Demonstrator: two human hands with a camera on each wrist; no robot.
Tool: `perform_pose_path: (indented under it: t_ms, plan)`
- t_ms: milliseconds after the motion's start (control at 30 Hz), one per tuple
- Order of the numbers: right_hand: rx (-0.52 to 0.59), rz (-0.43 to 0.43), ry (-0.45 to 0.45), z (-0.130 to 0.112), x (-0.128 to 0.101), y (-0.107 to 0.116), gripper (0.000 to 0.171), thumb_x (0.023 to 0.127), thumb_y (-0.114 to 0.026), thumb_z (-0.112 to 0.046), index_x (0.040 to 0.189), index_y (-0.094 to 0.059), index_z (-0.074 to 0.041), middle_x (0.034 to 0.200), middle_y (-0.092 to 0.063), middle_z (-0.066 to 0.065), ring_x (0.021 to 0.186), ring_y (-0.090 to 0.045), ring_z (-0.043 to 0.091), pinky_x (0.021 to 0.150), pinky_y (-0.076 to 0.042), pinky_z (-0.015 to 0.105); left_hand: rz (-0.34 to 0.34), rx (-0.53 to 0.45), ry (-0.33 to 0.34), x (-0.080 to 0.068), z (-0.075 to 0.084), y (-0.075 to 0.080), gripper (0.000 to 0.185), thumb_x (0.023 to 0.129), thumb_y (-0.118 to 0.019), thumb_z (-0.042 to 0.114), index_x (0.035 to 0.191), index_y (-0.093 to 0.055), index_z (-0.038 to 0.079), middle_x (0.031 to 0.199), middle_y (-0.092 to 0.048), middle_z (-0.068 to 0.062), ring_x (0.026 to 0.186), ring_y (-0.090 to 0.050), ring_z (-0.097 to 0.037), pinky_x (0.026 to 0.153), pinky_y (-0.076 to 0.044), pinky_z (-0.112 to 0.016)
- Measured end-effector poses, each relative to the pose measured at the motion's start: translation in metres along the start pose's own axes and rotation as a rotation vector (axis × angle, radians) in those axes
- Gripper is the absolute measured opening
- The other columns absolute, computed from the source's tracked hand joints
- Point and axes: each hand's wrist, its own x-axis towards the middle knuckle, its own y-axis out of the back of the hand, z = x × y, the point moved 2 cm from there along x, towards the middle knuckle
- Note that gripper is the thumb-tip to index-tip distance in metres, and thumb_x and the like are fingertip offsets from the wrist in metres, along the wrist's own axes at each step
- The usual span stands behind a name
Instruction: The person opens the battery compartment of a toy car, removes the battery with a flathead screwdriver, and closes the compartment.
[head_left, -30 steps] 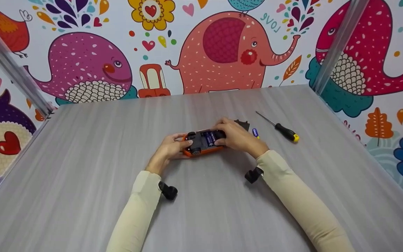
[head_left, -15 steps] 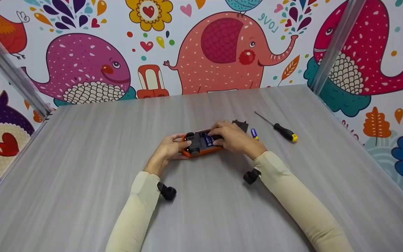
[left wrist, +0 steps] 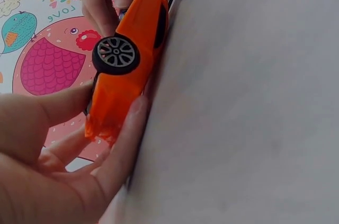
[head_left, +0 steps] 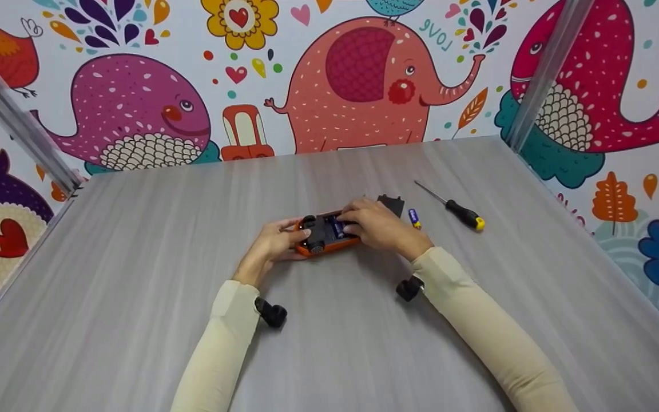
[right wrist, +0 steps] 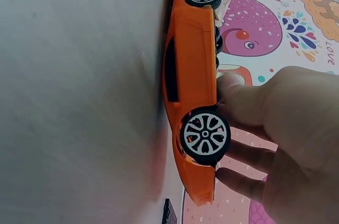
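1. An orange toy car [head_left: 326,234] lies upside down near the middle of a grey table [head_left: 135,274], its roof on the surface and its black underside facing up.
2. The left hand [head_left: 272,243] grips one end of the car. In the left wrist view its thumb and fingers are curled around that end, holding the body steady against the table.
3. The right hand [head_left: 378,226] rests over the other end. Its fingertips press down onto the open battery bay, where blue batteries [head_left: 338,227] show between the two hands. Whether these fingers pinch a battery or only push on it cannot be told.
4. Just beyond the right hand lies a small black cover [head_left: 392,203], and beside that a loose blue battery [head_left: 414,217], both on the table and apart from the car.
5. A screwdriver [head_left: 456,210] with a black and yellow handle lies further to the right, untouched.
6. A black wrist camera is strapped under each cream sleeve.
7. Judged from this, the step in hand is seating batteries in the bay, with the cover off.
8. The next move likely calls for firm downward pressure from the right fingertips, while the left hand stops the car from sliding or tipping on its roof.
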Motion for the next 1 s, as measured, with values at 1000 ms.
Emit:
perform_pose_path:
  t_ms: [1000]
  plan:
    - [0.058,-0.006,-0.011,0.0054,0.0035,-0.0006,0.041,0.092,-0.072,-0.033,0.127,-0.07,-0.014,0.128,-0.063,0.004,0.124,-0.055,0.024,0.115,-0.041,0.046,0.002,0.035,0.013,-0.0019,0.002,-0.0004,0.06,0.096,-0.067,0.013,0.151,-0.044,0.008,0.143,-0.051,-0.022,0.09,-0.066,-0.017,0.074,-0.063,-0.033]
